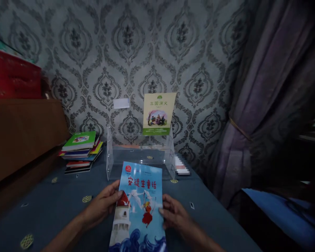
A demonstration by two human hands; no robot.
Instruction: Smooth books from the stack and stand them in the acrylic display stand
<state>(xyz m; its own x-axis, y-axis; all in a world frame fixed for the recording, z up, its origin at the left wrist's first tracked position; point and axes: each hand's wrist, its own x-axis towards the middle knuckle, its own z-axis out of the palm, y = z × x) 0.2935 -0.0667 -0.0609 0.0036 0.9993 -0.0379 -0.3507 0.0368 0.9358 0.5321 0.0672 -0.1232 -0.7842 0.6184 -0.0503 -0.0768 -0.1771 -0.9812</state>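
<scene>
Blue book: a thin paperback picture book [140,206] with a glossy cover showing a lighthouse, white birds and a figure in red, held flat and low over the blue tablecloth [55,213], its top edge pointing at the clear stand
Left hand: the left hand [105,203] grips the book's left edge, thumb on the cover, fingers curled under
Right hand: the right hand [173,213] grips the right edge the same way, fingertips pressed onto the cover near the red figure
Weight: looks light, a slim volume that two hands carry with ease
Stiffness: judged bendy; a soft cover like this sags if held by one corner, so a grip at both long edges suits it
Surface: the cover has a sheen and may slip under dry fingers; a pinch with the thumb on top seems safest
Fragility: corners and spine would crease if pushed hard against anything rigid
Clear stand: an acrylic book holder [139,157] just beyond the book, against the patterned wall
Green book: a pale green paperback [158,113] stands upright at the back of the holder
Stack: a pile of books [81,152] lies well to the left, by a wooden cabinet [21,136]
Curtain: a purple drape [265,105] hangs at the right
</scene>
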